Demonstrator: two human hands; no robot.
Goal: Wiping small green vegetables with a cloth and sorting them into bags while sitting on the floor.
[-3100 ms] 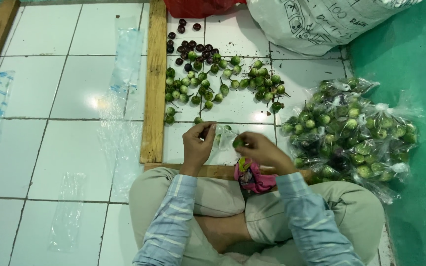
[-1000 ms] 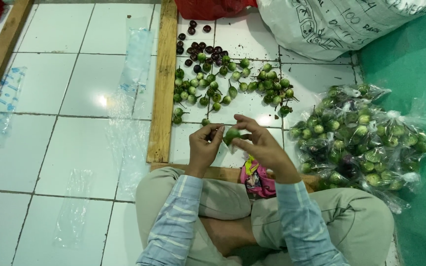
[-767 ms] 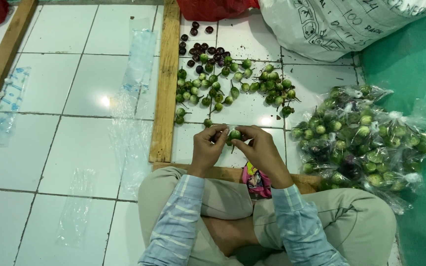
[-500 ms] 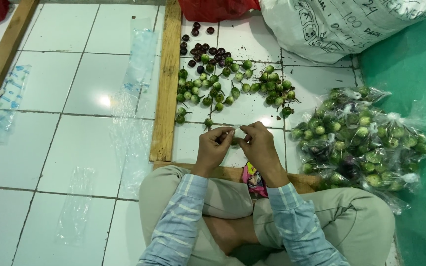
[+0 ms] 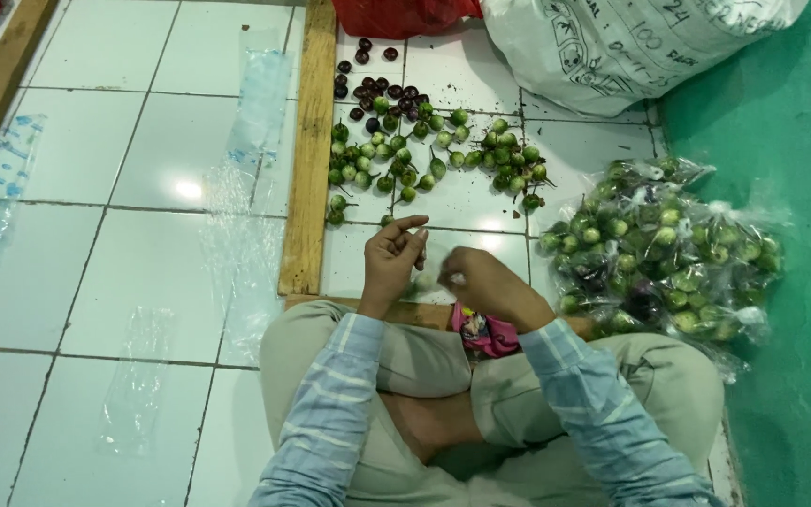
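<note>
My left hand (image 5: 392,259) and my right hand (image 5: 483,284) are close together over the white tiled floor, both gripping a small clear plastic bag (image 5: 434,274) between them. What the bag holds is hidden by my fingers. Just beyond my hands lies a loose spread of small round green eggplants (image 5: 434,160), with several dark purple ones (image 5: 368,80) at its far end. I sit cross-legged in beige trousers and striped blue sleeves. A small pink packet (image 5: 486,333) rests on my lap.
A heap of filled clear bags of green eggplants (image 5: 659,249) lies at my right, beside a green floor. A wooden plank (image 5: 310,150) runs away from me at left. Empty plastic bags (image 5: 251,188) lie on the tiles. A large white sack (image 5: 612,47) sits at the back.
My hands drew together and slightly nearer to me, closing around the clear bag. The green fruit seen between my fingers a second ago is no longer visible.
</note>
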